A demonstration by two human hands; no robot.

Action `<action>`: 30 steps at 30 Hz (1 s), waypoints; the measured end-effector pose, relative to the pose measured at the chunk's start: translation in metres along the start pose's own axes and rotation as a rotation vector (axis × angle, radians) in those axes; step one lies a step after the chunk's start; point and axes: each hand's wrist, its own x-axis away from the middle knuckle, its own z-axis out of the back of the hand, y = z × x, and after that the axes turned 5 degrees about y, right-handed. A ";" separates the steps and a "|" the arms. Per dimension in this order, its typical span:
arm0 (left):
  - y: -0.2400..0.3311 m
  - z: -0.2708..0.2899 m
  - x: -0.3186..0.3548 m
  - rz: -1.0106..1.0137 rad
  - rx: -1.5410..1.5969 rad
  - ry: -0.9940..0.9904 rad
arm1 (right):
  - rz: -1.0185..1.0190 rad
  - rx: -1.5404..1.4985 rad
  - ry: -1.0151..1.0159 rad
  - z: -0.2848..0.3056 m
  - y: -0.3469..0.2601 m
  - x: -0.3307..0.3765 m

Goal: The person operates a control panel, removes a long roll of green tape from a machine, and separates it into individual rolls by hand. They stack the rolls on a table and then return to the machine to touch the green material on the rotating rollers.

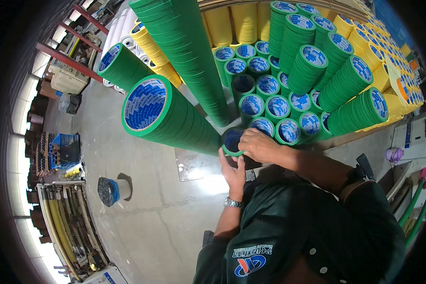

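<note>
In front of me is a roll of green tape (225, 147) with a dark, shadowed core, at the near edge of a group of short green stacks. My left hand (234, 176), with a metal watch on the wrist, grips its near side between thumb and fingers. My right hand (259, 146) reaches across from the right, its bent fingers closed over the roll's right rim. The fingertips inside the core are partly hidden. Touching on the left is a leaning stack of green tape rolls (184, 116) with blue-and-white printed cores.
Behind rises a tall green stack (184, 52). Upright and tilted green stacks (312, 71) crowd the right, with many yellow rolls (359, 38) beyond. On the grey floor (146, 227) stands a white cylinder (123, 189) with a black-topped roll beside it. A rack of long tubes (73, 227) is at lower left.
</note>
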 end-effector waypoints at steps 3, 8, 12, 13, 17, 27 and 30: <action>0.002 -0.001 0.001 0.002 0.187 -0.003 | -0.034 -0.002 -0.037 0.000 -0.001 0.000; 0.004 0.001 0.000 0.124 0.235 -0.020 | -0.042 -0.007 -0.091 0.000 0.002 -0.001; 0.003 -0.001 0.001 0.145 0.322 0.000 | -0.025 -0.115 -0.040 0.000 0.007 0.000; 0.002 -0.002 0.001 0.154 0.336 0.001 | -0.064 -0.173 -0.020 0.000 0.008 0.001; -0.004 -0.004 -0.001 0.117 0.360 -0.002 | -0.348 -0.404 0.115 0.008 0.007 0.004; -0.011 0.007 0.006 0.134 0.304 -0.011 | -0.476 -0.098 0.651 0.176 0.006 -0.013; -0.018 0.015 0.009 0.150 0.268 0.005 | -0.413 0.321 0.648 0.228 0.026 -0.016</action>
